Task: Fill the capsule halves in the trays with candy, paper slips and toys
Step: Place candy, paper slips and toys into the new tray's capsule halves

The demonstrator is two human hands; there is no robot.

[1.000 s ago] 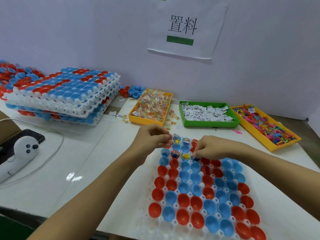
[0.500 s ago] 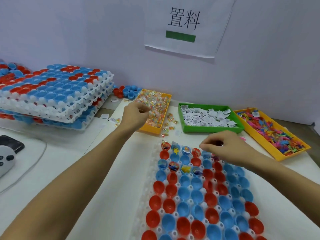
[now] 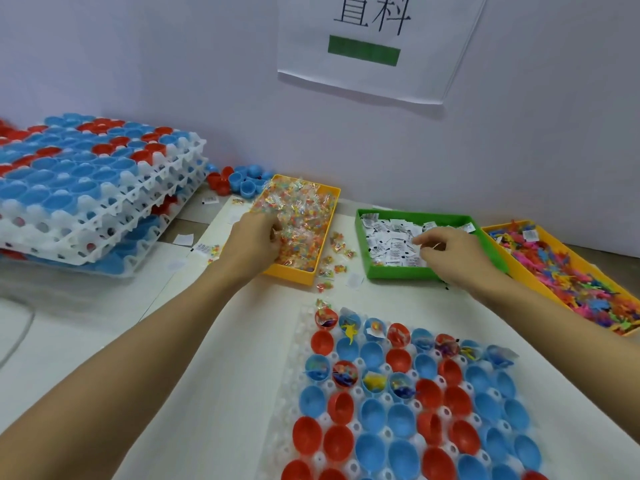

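Note:
A white tray [image 3: 298, 344] at the table's front holds red and blue capsule halves [image 3: 401, 420]. Most halves in its far two rows carry candy, slips or toys; the nearer ones are empty. My left hand [image 3: 252, 244] reaches into the orange candy tray [image 3: 294, 274], its fingers curled into the wrapped candies [image 3: 304, 216]. My right hand [image 3: 450, 252] is over the green tray [image 3: 398, 274], fingertips pinched down on the white paper slips [image 3: 388, 237]. A second orange tray [image 3: 530, 276] at the right holds small colourful toys [image 3: 568, 271].
A stack of white trays [image 3: 104, 216] filled with capsule halves stands at the left. Loose capsule halves [image 3: 239, 181] lie by the wall behind the candy tray. Spilled candies [image 3: 332, 268] lie between the two trays. A paper sign [image 3: 367, 46] hangs on the wall.
Both hands left the capsule tray and moved away from me. The left one went into the candy tray, the right one to the paper slips.

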